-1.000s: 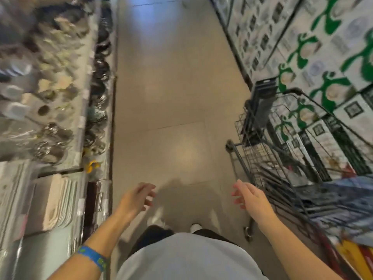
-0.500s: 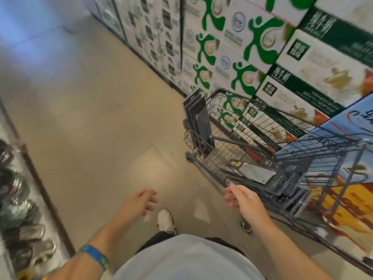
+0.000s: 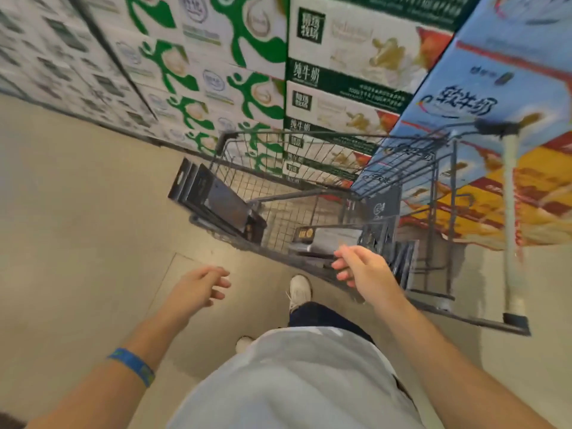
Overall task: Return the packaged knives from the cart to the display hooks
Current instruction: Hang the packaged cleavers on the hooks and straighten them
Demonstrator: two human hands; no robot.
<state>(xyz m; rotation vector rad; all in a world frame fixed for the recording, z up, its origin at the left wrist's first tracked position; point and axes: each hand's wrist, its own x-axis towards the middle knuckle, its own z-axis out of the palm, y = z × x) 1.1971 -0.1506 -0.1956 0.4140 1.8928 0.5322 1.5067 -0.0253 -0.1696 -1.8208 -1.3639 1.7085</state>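
Packaged knives (image 3: pixel 213 199): a dark stack is stood on edge at the cart (image 3: pixel 309 156) end opposite the handle (image 3: pixel 510 212), with the hang-hole tabs sticking out past the rim. One more knife package (image 3: pixel 328 239) is laid flat on the basket bottom, and a pale blade can be seen through its front. Further dark packages (image 3: pixel 402 264) are leaned up at the handle end; their contents are too blurred to be read.

The cart is grey wire and is parked alongside stacked milk cartons (image 3: pixel 216 72), printed green and white, with blue ones behind the handle.

The right hand (image 3: pixel 362 267) is held over the cart's near side rail, just beside the flat package. Its grip is apart, with fingers loosely bent and nothing held. Contact with the rail or package cannot be confirmed.

The left hand (image 3: pixel 198 286) is held out over the tiled floor (image 3: pixel 77 212), well apart from the cart. Its grip is apart too, with fingers relaxed and nothing held. A blue wristband (image 3: pixel 133 365) is worn on that forearm.

A white shoe (image 3: pixel 298 291) is planted on the floor between the two hands. A grey shirt (image 3: pixel 294 382) fills the bottom of the view.
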